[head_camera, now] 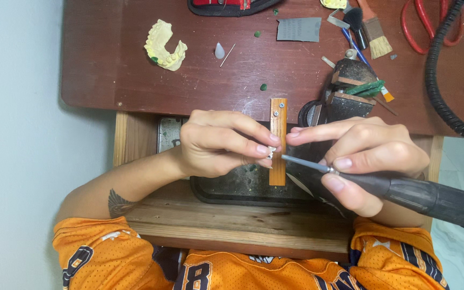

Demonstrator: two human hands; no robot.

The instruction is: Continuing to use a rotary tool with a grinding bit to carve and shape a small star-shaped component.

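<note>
Head view shows us, far left on the bench [103,80], a yellow dental cast [165,45] lying alone. Nearer, our left hand [218,144] pinches a small pale workpiece [271,153] between fingertips, pressed against the orange wooden peg [278,142] that juts toward us. Just right of it, the thin bur of our rotary handpiece [393,190] meets the workpiece; our right hand [366,158] is closed round the dark handle, forefinger stretched to the peg. Far right lie a small vise [350,88], brushes [374,29] and a coiled black cable [441,80].
</note>
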